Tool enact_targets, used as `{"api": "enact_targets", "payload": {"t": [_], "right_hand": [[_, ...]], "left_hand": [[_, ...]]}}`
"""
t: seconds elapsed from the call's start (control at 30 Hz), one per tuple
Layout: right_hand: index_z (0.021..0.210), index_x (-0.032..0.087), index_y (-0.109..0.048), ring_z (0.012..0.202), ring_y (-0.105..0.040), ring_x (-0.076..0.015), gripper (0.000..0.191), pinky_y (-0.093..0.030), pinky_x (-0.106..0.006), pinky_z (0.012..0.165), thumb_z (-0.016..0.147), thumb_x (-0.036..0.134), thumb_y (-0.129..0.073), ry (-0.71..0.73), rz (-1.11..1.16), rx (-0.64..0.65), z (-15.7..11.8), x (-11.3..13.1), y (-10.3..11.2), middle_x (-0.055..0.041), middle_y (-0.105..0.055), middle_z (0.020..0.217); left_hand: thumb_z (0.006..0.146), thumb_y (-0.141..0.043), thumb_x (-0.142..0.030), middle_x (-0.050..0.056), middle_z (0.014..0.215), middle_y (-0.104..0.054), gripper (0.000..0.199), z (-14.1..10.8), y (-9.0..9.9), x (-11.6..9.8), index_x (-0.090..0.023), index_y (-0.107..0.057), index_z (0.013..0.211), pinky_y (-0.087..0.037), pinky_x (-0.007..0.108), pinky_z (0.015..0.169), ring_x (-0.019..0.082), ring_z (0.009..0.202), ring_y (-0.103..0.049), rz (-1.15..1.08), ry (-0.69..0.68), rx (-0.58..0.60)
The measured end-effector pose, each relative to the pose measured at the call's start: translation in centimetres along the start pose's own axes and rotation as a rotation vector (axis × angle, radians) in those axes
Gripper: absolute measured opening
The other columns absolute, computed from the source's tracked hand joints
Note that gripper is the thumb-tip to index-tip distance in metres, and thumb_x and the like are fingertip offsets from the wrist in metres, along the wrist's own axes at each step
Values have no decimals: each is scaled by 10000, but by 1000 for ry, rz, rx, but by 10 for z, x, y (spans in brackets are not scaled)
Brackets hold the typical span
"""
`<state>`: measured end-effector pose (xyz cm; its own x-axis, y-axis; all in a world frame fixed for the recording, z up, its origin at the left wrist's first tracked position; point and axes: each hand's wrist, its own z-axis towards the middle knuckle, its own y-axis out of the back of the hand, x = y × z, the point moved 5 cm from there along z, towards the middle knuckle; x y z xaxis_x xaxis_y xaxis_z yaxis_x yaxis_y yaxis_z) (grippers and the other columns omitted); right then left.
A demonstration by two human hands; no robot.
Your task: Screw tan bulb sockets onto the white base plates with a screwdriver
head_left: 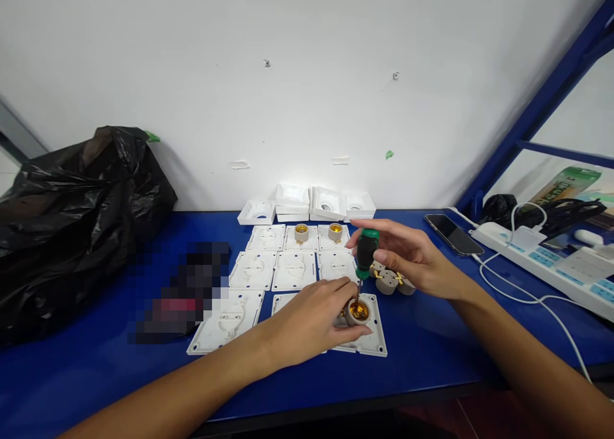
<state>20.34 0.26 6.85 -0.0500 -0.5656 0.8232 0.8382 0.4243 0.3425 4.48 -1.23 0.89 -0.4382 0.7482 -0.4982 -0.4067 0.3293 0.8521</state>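
Observation:
My right hand [412,256] is closed around the green and black handle of a screwdriver [367,250], held upright. Its shaft points down into a lamp socket [359,316] with a brass-coloured threaded inside. Fingers of my left hand [319,311] grip this socket from the left, the thumb at its front. Beneath the socket lies a square white plastic base plate [378,344] at the front right of several such plates. Part of another socket shows behind my left fingers. The screwdriver's tip is hard to make out inside the socket.
More white base plates [249,267] lie in rows, two bearing lamp sockets [300,233]. White covers [292,197] stand by the wall. Loose sockets [386,282] sit right of the plates. A phone [453,234], power strip [537,260] and cables are right; a black bag [81,221] is left.

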Motion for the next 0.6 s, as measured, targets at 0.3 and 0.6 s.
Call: {"api": "enact_targets", "payload": {"t": [0.3,0.6], "right_hand": [[1313,276,-652,1004,-636,-182,341,-570,-341,829,977,213,-651,63,-50,-74,1,1,3,-58,-645,1125],[1321,284,-652,920,-615,-188,353,-536,-357,779,971,237,-660,94,-218,-146,-1,6,2,-52,-639,1045]], "left_hand": [[953,-708,-452,26,951,-645,290,-1,-1,0,-208,-566,1022,-452,294,640,200,790,-621,6,-10,-8],[955,-703,-457,22,947,-642,288,-1,-1,0,-212,-561,1009,-452,293,637,197,782,-622,12,-6,2]]}}
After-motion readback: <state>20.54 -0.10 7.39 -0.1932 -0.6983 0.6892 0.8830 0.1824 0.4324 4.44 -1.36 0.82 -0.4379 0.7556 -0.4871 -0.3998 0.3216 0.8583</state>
